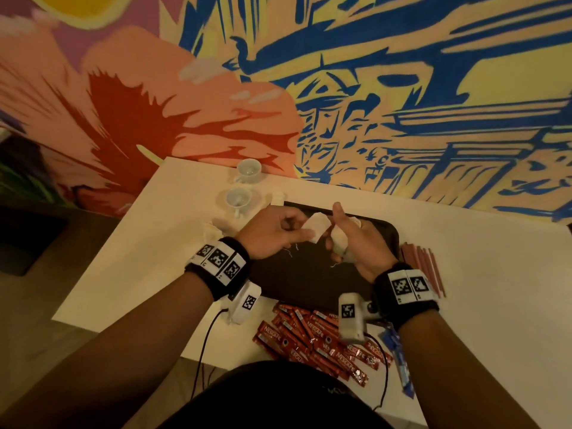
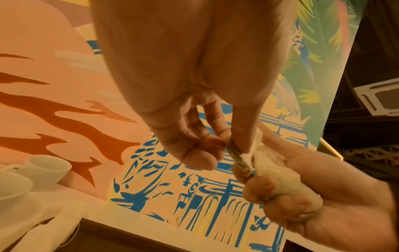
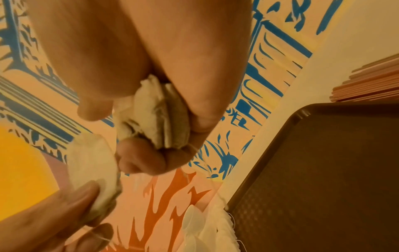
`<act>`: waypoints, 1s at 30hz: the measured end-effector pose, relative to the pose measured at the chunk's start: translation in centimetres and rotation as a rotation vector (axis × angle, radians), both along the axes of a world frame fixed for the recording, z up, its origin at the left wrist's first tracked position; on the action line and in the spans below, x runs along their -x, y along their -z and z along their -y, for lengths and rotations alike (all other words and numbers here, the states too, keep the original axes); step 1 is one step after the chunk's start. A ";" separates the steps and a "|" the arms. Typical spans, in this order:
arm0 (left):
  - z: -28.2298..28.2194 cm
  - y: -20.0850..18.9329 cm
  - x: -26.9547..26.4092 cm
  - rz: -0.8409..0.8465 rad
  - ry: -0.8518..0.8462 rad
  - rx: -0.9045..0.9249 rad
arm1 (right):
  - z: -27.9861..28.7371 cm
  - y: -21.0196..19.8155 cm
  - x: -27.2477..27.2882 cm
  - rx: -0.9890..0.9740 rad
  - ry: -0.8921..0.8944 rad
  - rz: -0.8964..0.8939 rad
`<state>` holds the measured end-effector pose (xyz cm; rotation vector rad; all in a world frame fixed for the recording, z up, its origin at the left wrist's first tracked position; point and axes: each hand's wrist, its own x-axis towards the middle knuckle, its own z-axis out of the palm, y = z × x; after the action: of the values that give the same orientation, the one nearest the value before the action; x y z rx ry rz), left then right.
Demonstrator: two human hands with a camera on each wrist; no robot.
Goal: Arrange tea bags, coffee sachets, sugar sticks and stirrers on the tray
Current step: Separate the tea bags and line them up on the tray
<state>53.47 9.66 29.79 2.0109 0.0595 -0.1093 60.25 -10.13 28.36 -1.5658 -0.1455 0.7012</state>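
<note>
Little of the arranging looks done yet. The right hand (image 1: pixel 362 243) curls its grip round a small bunch of tea bags (image 3: pixel 155 112), thumb on one side and fingers on the other, the bags pressed flat together in the fist. Just to the left of that grip, the left hand (image 1: pixel 272 232) pinches a single tea bag (image 1: pixel 318 226) between thumb and forefinger, seemingly peeling it away from the bunch; thin strings dangle below both grips. Both hands hover above the dark tray (image 1: pixel 309 283), and the part of the tray that shows beneath them carries nothing I can make out, though the stretch hidden under the hands cannot be judged. The other goods lie off the tray on the white surface (image 1: pixel 479 267): the red coffee sachets (image 1: pixel 315 339) in a loose heap below the grips, toward the person; the stirrers (image 1: pixel 424 267) in a row to the right of the right hand, just beside the tray's edge; blue packets (image 1: pixel 399 357), probably sugar sticks, below the right wrist. More loose tea bags (image 1: pixel 213 229) sit left of the left hand, near two white cups (image 1: pixel 241 187) further out. By my reading the tea bags are the first kind being dealt with, one at a time, and laying them down, then sachets, sugar and stirrers, all remains.
</note>
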 end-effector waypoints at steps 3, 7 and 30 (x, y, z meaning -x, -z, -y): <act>0.8 -0.9 0.5 0.020 -0.008 0.049 | 0.8 -0.5 0.1 0.016 -0.022 -0.029; 1.8 -1.6 1.6 0.148 0.050 -0.026 | 1.5 -0.7 0.2 0.045 -0.193 -0.119; 2.3 -3.1 4.3 -0.003 -0.185 0.132 | 2.5 -0.5 1.8 -0.109 -0.180 0.113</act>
<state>49.19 7.32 32.91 1.8638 0.2339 0.0017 58.40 -12.58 28.84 -1.4999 -0.4058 0.7322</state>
